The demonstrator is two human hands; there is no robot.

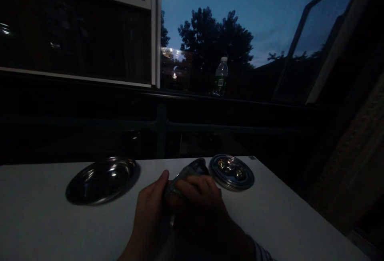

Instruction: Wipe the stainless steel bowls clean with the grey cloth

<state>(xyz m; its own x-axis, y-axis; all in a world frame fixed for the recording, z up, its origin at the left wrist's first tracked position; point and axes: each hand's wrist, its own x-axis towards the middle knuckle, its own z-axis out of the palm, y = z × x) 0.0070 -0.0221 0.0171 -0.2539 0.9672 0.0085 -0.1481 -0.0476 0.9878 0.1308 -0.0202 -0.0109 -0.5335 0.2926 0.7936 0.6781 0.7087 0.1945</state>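
Above the near part of the white table, my left hand (151, 199) grips the left edge of a shiny metal plate (201, 166), its thumb pointing up. The plate is tilted and mostly covered by my hands. My right hand (199, 195) has its fingers curled over a greyish cloth (185, 171) pressed against the plate's surface. A large oval metal dish (103, 181) lies on the left side of the table. To the right of my hands sits a small stack of round metal plates (232, 171). Dim light hides the finer details.
The white table (270, 213) has its far edge near a dark railing (162, 129). Behind it, a plastic bottle (221, 77) with a green label stands at the open window. A window pane (312, 45) is swung out at the right, and a patterned curtain-like cloth (357, 153) hangs there.
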